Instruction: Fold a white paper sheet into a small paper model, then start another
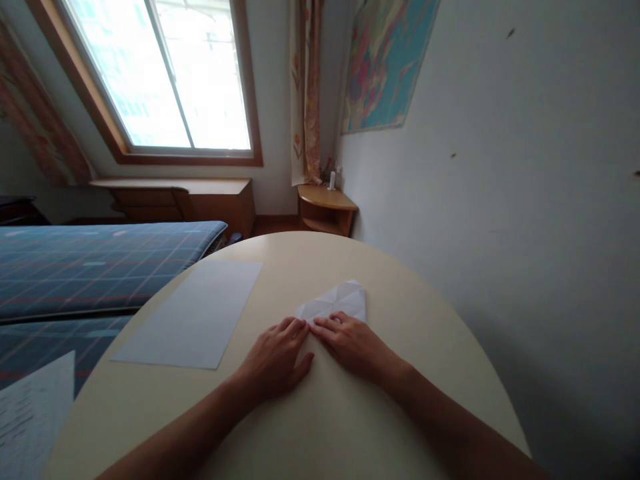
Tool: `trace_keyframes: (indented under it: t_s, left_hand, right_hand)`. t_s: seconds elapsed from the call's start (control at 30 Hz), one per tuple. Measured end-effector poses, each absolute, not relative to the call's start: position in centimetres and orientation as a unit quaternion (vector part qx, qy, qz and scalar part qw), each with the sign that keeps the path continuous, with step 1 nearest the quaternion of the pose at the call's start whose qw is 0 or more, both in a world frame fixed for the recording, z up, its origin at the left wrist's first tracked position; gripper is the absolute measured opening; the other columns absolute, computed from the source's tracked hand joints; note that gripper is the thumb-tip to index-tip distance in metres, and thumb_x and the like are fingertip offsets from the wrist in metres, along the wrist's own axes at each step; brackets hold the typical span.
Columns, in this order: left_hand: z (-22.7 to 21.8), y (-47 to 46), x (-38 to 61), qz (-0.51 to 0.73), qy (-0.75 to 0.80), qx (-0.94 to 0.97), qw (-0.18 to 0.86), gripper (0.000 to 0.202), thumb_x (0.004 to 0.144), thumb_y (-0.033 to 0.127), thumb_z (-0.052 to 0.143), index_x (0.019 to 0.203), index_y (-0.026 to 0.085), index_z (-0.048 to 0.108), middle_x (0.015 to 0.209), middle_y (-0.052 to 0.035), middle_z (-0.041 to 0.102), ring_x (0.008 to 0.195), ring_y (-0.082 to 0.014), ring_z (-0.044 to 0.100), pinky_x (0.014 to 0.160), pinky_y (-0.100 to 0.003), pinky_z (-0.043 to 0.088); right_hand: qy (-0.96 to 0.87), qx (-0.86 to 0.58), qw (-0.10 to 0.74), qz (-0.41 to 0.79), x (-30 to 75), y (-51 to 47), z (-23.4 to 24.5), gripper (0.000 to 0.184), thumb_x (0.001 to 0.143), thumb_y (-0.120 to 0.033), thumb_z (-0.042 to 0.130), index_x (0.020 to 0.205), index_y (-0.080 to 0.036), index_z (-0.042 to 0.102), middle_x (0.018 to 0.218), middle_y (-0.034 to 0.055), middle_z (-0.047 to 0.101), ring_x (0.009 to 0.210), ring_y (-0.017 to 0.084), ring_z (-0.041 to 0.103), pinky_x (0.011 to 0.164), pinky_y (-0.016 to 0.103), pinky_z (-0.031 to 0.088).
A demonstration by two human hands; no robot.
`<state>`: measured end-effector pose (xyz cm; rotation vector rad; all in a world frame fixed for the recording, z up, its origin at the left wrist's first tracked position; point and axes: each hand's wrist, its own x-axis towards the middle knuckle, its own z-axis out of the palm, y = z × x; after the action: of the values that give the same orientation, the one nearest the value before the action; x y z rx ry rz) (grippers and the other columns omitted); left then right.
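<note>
Lower centre: round table [405, 313]. We judge the folded paper [345, 297] light, easily creased; grip edges. Our left hand [280, 357] and right hand [357, 343] touch its near edge, pinching unclear.

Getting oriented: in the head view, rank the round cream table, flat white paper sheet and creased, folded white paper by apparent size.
Round cream table
Flat white paper sheet
Creased, folded white paper, partly behind right hand
</note>
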<state>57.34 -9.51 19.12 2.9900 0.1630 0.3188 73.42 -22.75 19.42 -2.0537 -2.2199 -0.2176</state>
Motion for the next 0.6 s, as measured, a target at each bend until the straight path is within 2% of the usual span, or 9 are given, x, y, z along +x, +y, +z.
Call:
trace_keyframes:
  t_s: [0.23, 0.6]
  left_hand:
    - [19.5, -10.2, 57.6, 0.108, 0.071, 0.989, 0.073, 0.037, 0.087, 0.033, 0.052, 0.120, 0.016, 0.056, 0.118, -0.0105, 0.062, 0.110, -0.0272, 0.056, 0.091, -0.042, 0.052]
    - [19.4, -10.3, 57.6, 0.101, 0.074, 0.991, 0.055, 0.035, 0.089, 0.035, 0.052, 0.120, 0.021, 0.056, 0.124, -0.0095, 0.061, 0.115, -0.0274, 0.055, 0.090, -0.043, 0.052]
  right_hand:
    - [-0.723, -0.687, 0.018, -0.075, 72.8, -22.5, 20.3, 0.034, 0.096, -0.014, 0.048, 0.128, -0.017, 0.056, 0.124, 0.0117, 0.064, 0.111, 0.023, 0.058, 0.093, 0.036, 0.050]
    - [-0.721, -0.692, 0.012, -0.045, 73.6, -23.3, 21.3, 0.023, 0.094, -0.015, 0.051, 0.111, -0.018, 0.066, 0.116, 0.0093, 0.069, 0.116, 0.024, 0.057, 0.095, 0.038, 0.048]
